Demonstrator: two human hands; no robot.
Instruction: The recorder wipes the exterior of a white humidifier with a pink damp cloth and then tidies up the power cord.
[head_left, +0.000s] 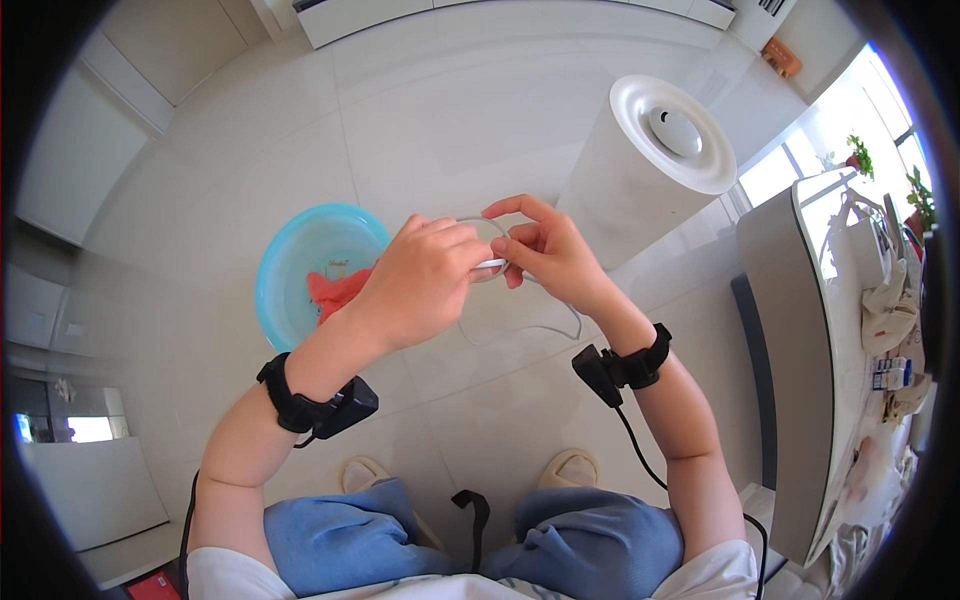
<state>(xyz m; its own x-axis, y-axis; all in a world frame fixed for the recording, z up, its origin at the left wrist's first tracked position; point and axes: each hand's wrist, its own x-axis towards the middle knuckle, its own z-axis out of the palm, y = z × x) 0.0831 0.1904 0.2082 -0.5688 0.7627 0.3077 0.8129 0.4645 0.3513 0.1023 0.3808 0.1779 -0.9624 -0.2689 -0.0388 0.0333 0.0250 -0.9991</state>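
A white power cord (491, 264) is gathered in a small loop between my hands, above the floor. My left hand (427, 274) is closed around the bundled part, its knuckles facing up and hiding much of what it holds. On the loop's right side, my right hand (544, 244) has its thumb and bent fingers about the cord, the index finger arched over the top. A slack length of the cord (559, 328) runs below the right hand in a wide curve. Close by on the right stands a white cylindrical appliance (630, 172), with a round cap on its dished top.
Left of my hands, a light-blue plastic basin (274, 255) holds a wet-looking red cloth (337, 289). A white table (795, 360) crowded with small items borders the right side. A low white cabinet (367, 21) lines the far wall. My slippered feet (577, 469) rest on pale tiles.
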